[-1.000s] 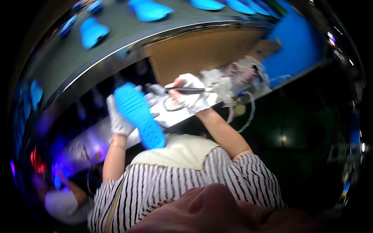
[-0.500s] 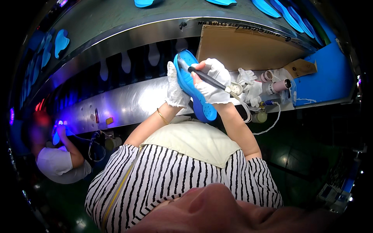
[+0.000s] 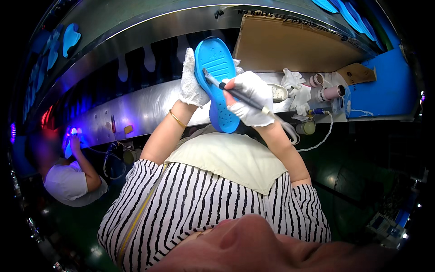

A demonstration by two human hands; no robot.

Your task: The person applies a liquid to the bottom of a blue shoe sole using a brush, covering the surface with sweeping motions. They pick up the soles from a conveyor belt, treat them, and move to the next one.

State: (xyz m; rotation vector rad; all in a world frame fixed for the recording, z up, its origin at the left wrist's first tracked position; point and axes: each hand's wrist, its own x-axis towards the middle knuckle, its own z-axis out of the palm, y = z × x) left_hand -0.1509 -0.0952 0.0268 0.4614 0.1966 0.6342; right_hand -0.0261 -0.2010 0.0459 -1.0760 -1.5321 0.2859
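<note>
My left hand (image 3: 191, 84), in a white knitted glove, grips a blue shoe sole (image 3: 215, 56) from its left side. Raised over the bench, the sole stands lengthwise with its wide end away from me; ridges and small holes mark its face. In my right hand (image 3: 254, 97), gloved with thumb and fingertip bare, is a slim brush (image 3: 242, 97) with a dark handle, held like a pen. Its tip lies at the left part of the sole's face, near the ridges. White fingertips show behind the sole's right edge; whose hand they belong to is unclear.
A metal bench (image 3: 152, 102) runs across. On its right are a white dish (image 3: 277, 92), white gloves (image 3: 299, 93), a pink flask (image 3: 332, 92) and a cardboard sheet (image 3: 290, 45). Blue soles (image 3: 71, 40) lie on the belt beyond. A co-worker (image 3: 72, 181) sits at left.
The sole has moved slightly away from me and left, its face turned more toward view. The brush tip has shifted from the far end down toward the ridged middle.
</note>
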